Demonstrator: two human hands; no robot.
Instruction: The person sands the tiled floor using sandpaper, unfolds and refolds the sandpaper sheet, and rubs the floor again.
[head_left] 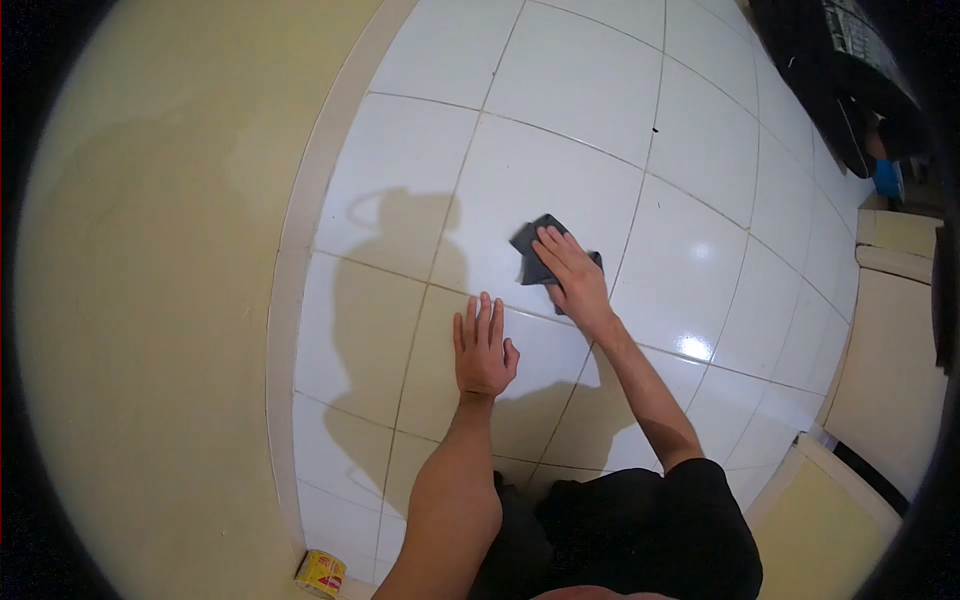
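Observation:
My right hand (pixel 577 277) presses down on a dark grey cloth (pixel 540 268) lying crumpled on the white tiled floor (pixel 560 150). The cloth's edges stick out to the left of the fingers and below the palm. To the left and nearer to me, my left hand (pixel 484 350) rests flat on the tiles with its fingers stretched out and nothing in it. A gap of bare tile lies between that hand and the cloth.
A yellow wall (pixel 160 300) with a pale baseboard (pixel 285 330) runs along the left. A yellow can (pixel 321 573) stands by it at the bottom. Dark items (pixel 815 75) lie at the upper right, and a door frame (pixel 835 480) is at the lower right. Small dark specks dot the tiles.

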